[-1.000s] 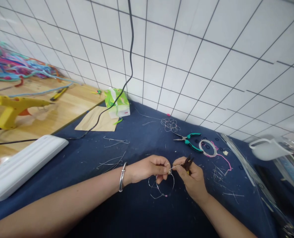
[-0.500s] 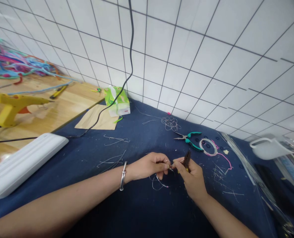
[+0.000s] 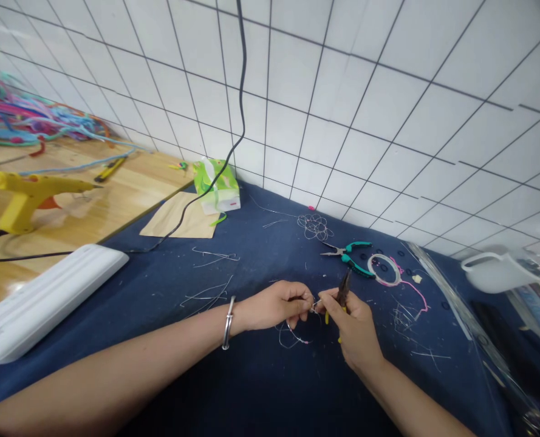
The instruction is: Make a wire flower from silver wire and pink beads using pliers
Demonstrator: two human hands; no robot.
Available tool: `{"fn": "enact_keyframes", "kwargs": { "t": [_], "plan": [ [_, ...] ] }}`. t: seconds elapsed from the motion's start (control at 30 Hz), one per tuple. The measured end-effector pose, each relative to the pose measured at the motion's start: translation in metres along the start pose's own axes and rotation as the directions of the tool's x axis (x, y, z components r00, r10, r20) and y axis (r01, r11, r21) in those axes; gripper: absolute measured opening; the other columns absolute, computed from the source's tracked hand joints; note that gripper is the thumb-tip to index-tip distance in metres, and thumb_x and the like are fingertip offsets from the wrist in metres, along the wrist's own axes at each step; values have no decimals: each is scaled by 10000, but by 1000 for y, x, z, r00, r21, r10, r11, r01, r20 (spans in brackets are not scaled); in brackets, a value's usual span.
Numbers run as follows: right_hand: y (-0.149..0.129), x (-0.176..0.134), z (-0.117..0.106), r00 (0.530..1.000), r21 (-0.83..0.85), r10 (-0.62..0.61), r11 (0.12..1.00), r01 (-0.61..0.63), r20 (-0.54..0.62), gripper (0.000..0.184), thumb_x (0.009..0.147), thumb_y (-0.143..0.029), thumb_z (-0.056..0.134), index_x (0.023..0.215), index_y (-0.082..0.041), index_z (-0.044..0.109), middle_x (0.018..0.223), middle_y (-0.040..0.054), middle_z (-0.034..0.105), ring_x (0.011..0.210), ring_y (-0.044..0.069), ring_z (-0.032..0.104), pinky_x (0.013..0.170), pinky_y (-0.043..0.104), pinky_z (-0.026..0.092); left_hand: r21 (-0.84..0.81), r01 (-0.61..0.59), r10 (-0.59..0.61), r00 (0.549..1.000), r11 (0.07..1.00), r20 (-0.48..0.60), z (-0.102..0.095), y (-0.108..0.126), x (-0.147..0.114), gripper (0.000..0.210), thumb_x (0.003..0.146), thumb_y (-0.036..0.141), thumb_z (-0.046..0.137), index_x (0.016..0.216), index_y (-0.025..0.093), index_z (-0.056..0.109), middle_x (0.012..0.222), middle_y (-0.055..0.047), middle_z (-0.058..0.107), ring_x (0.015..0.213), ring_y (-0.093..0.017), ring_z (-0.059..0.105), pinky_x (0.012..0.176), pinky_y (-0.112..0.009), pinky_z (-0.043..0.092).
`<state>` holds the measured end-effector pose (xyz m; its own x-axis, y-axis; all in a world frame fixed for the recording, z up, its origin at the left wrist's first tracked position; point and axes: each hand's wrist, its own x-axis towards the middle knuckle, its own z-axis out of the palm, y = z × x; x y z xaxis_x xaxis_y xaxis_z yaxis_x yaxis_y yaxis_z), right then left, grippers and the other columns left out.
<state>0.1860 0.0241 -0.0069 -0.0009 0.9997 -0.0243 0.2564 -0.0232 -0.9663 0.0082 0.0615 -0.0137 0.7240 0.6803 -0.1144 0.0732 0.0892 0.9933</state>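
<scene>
My left hand (image 3: 291, 303) pinches a thin silver wire between thumb and fingers. Below it hangs a loose loop of the same wire (image 3: 292, 341), with a small pink bit on it. Close on the right, my right hand (image 3: 354, 318) holds pliers (image 3: 343, 288) with dark jaws and yellow handles, the jaws pointing up and away from the wire. Its thumb and forefinger pinch together at the wire's end, near the left fingertips. The spot where the wire meets the fingers is too small to make out fully.
Teal-handled pliers (image 3: 349, 250) lie beyond my hands, beside a coiled wire flower shape (image 3: 314, 227) and a pale ring spool (image 3: 383, 270). Cut wires (image 3: 206, 297) lie left. Further left are a white power strip (image 3: 55, 303), a yellow glue gun (image 3: 33, 197) and a green tissue pack (image 3: 217, 185).
Both hands stay almost in place at the wire. The yellow handles of the pliers show more now below my right fingers. The view has shifted very slightly.
</scene>
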Motion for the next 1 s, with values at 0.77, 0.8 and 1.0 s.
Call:
{"fn": "enact_keyframes", "kwargs": {
  "t": [0.77,0.8,1.0],
  "plan": [
    [3,0,1,996,61,83,995,-80,-44,197,798,-378,536,780,-184,567,683,3,592,676,141,530,657,270,391,338,-62,117,983,939,-143,8,-1,0,136,818,218,470,858,166,589,701,12,561,554,-79,534,511,-176,411],
    [2,0,1,994,97,107,990,-103,-39,196,795,-376,539,775,-183,564,676,3,588,670,140,530,653,270,392,391,-77,148,976,917,-157,8,-1,0,139,818,207,470,864,169,596,717,8,573,558,-79,535,517,-176,406],
    [2,-1,2,978,250,206,947,-200,1,192,771,-378,567,762,-186,550,686,5,574,659,146,542,622,271,404,555,-152,286,944,817,-162,9,2,-1,132,812,183,490,850,176,616,726,1,605,629,-99,541,585,-188,401]
  ]
}}
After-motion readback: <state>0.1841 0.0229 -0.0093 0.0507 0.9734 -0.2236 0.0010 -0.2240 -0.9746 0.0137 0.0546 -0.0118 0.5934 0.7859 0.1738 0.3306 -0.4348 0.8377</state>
